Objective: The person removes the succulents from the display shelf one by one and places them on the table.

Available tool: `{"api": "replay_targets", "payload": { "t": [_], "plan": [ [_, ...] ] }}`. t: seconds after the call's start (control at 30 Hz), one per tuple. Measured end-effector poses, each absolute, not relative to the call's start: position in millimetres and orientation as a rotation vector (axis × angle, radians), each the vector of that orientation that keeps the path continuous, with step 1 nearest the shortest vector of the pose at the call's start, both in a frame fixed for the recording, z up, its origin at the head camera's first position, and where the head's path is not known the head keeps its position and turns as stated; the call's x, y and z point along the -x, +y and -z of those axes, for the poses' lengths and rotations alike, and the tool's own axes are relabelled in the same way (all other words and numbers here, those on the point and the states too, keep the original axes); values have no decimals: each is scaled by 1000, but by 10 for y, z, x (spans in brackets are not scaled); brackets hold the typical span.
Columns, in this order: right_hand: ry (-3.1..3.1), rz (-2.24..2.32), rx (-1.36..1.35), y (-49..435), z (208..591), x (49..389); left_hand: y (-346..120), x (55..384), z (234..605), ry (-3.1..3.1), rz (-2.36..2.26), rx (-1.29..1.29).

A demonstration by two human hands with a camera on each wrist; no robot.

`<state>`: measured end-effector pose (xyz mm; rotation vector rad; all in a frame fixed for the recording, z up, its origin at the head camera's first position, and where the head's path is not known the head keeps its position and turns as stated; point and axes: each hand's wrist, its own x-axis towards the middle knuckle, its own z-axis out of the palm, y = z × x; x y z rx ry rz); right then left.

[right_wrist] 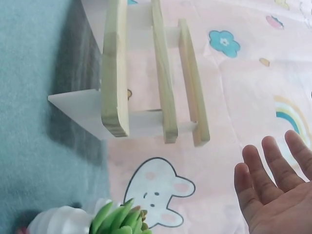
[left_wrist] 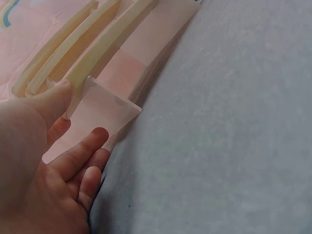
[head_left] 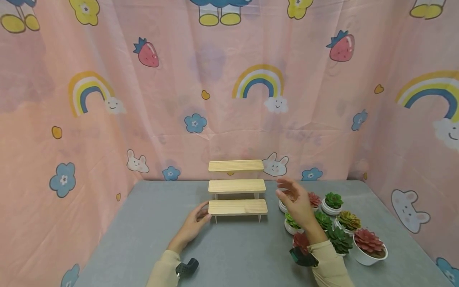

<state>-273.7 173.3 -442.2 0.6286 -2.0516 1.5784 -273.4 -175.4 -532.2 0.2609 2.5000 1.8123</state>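
A three-tier display stand with pale wooden planks on translucent side supports stands at the table's middle. My left hand holds the left end of its lowest plank, and the thumb lies against the wood in the left wrist view. The other fingers curve beside the clear side support. Raised to the right of the stand, my right hand has spread, slightly bent fingers with nothing in them. Below and around it are several potted succulents, among them a green one in a white ribbed pot.
More succulents stand on the right of the grey table, including a red one in a white pot and a yellowish one. A pink patterned curtain hangs behind the table and along both sides.
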Motion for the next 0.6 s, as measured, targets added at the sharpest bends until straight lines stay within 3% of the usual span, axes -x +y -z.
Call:
{"api": "replay_targets", "payload": {
  "t": [0.6],
  "plan": [
    [-2117,-1485,-592,1673,4484,2710,-1779,2728,5314,2500,-1824,-238]
  ]
}}
